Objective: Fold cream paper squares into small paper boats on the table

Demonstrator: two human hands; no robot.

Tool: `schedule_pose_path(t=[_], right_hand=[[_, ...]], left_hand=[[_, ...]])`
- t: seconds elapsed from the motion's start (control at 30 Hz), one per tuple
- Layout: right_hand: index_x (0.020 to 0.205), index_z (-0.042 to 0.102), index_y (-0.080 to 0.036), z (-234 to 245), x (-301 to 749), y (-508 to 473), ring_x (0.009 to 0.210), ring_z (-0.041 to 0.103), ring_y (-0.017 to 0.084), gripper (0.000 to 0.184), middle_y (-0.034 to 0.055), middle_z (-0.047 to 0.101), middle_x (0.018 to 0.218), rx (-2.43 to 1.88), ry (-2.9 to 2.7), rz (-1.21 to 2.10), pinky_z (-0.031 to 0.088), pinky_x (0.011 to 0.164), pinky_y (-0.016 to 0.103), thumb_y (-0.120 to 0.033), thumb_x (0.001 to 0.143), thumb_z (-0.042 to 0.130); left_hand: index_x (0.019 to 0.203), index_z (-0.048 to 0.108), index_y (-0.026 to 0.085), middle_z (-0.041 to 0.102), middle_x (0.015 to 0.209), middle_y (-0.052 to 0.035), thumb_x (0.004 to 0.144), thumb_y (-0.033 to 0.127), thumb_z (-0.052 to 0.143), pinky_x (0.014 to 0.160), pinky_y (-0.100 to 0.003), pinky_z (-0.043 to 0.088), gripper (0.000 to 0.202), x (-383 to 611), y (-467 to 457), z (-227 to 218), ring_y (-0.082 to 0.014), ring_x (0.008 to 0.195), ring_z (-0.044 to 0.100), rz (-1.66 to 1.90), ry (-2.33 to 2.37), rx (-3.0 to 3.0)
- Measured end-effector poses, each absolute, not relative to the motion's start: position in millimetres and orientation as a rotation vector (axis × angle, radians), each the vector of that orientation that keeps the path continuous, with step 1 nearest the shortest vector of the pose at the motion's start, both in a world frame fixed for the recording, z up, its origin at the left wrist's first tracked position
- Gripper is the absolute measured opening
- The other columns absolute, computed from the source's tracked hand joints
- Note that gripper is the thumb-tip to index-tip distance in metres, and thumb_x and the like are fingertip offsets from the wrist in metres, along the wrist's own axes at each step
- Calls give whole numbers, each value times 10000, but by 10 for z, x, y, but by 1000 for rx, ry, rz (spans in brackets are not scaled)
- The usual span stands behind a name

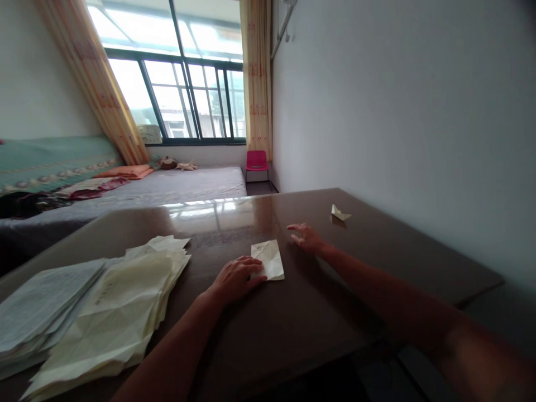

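Observation:
A small folded sheet of cream paper (pixel 273 261) with creases and faint print lies flat on the brown table in front of me. My left hand (pixel 239 276) rests on its left edge, fingers stretched out and thumb along the lower side. To the right of the sheet, my right hand (pixel 305 237) hovers or lies near the table with its fingers apart and nothing in them; whether it touches the surface I cannot tell. Beyond it, at the far right, stands a folded paper boat (pixel 340 214).
A stack of creased cream paper (pixel 121 296) lies on the left of the glossy brown table (pixel 335 324), partly over a pile of grey printed sheets (pixel 46 304). A white wall (pixel 397 123) runs along the right. Behind the table are a bed (pixel 196 181) and a pink chair (pixel 257 161).

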State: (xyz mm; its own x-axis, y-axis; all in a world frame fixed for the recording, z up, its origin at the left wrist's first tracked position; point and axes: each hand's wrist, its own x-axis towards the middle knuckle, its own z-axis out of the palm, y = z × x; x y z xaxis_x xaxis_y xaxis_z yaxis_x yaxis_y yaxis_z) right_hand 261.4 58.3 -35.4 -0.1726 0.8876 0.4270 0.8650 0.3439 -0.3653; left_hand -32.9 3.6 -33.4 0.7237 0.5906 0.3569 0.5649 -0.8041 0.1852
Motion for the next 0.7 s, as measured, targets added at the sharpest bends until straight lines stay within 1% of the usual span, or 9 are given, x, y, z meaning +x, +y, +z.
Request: schedule_pose_path(t=[0.07,0.1,0.17,0.23,0.3,0.37,0.47,0.57,0.7], right_hand=[[1258,517,-146,-301,2978,719,1214,442,247,440,134,542,1288,-1583,-1907,-61,313,1046,448,-212,824,497],[1265,503,-156,-292,3192,780,1230,421,257,457,136,523,1305,-1650,-1772,-197,308,1043,465,-219,812,510],[1281,475,-170,-322,3639,878,1245,394,283,508,148,471,1355,-1804,-1482,-378,351,996,471,-246,785,553],[1275,474,-189,-405,4041,937,1202,432,303,544,165,473,1347,-1964,-1255,-405,403,924,455,-292,756,598],[1250,498,-179,-505,4332,963,1107,510,305,569,175,552,1246,-2089,-1215,-305,438,856,416,-326,720,644],[1118,590,-178,-582,4485,967,950,595,264,432,134,652,1063,-2115,-1256,-232,463,778,352,-303,709,649],[959,650,-196,-621,4487,961,815,628,214,222,78,693,905,-2105,-1336,-181,462,700,297,-268,767,568],[947,667,-197,-605,4330,944,822,630,212,221,76,696,914,-2072,-1443,-159,454,701,295,-294,807,526],[918,701,-216,-534,4083,861,811,623,207,211,69,682,916,-2024,-1627,-113,451,711,286,-317,776,582]], left_hand=[[1045,686,281,673,1137,5,892,462,485,926,-300,476,311,-333,44,-338,-178,1096,586,615,965,2862],[1043,686,279,672,1136,5,892,461,485,924,-302,477,310,-335,48,-340,-179,1094,587,612,965,2862],[1038,686,280,673,1133,7,892,454,488,923,-303,478,302,-336,56,-343,-177,1089,588,611,961,2860],[1026,689,286,674,1130,13,893,453,488,919,-298,479,293,-338,64,-342,-174,1087,589,612,960,2857],[1022,690,292,677,1124,18,889,471,488,914,-294,480,300,-339,67,-337,-173,1083,591,614,974,2850],[1034,687,291,677,1126,15,868,508,506,912,-295,479,327,-337,64,-327,-179,1078,595,614,982,2844],[1065,679,282,677,1129,0,816,562,554,919,-303,476,396,-329,48,-310,-196,1067,600,624,976,2836],[1070,679,280,681,1117,-3,800,573,567,919,-307,478,414,-315,27,-301,-199,1058,605,639,985,2823],[1080,674,290,685,1108,5,844,535,524,922,-293,475,371,-302,2,-300,-184,1052,611,641,999,2832]])
